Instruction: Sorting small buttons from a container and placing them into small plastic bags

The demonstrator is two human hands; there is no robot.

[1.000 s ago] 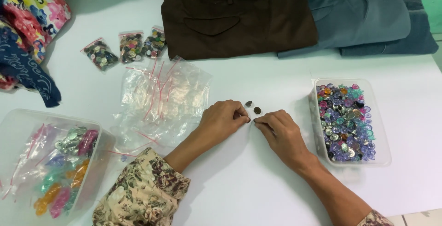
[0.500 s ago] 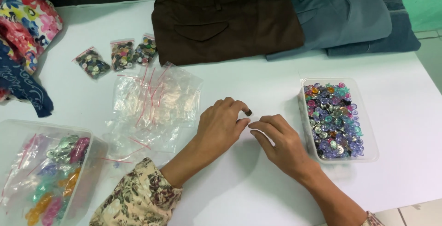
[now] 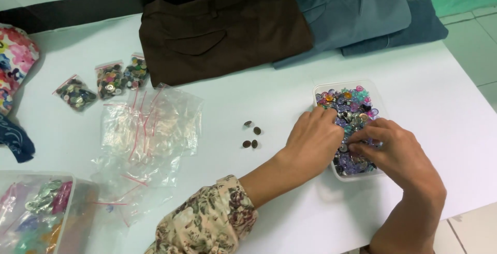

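Both hands covered much of the clear tub of buttons (image 3: 323, 91); the left hand (image 3: 316, 137) hid its near-left part, and the right hand (image 3: 396, 155) hid its fingertips among the buttons, so any grip was unreadable. The bottom edge cut off the right forearm and the floral sleeve (image 3: 207, 225). The left edge cropped the plastic box (image 3: 31, 218) and the patterned cloth (image 3: 15, 60).

Glossy plastic, matt cloth

Clear plastic tub (image 3: 322, 89) of shiny, glassy buttons (image 3: 352, 109); crinkled glossy zip bags (image 3: 147, 135); matt brown trousers (image 3: 222, 31); smooth white table (image 3: 440, 93).
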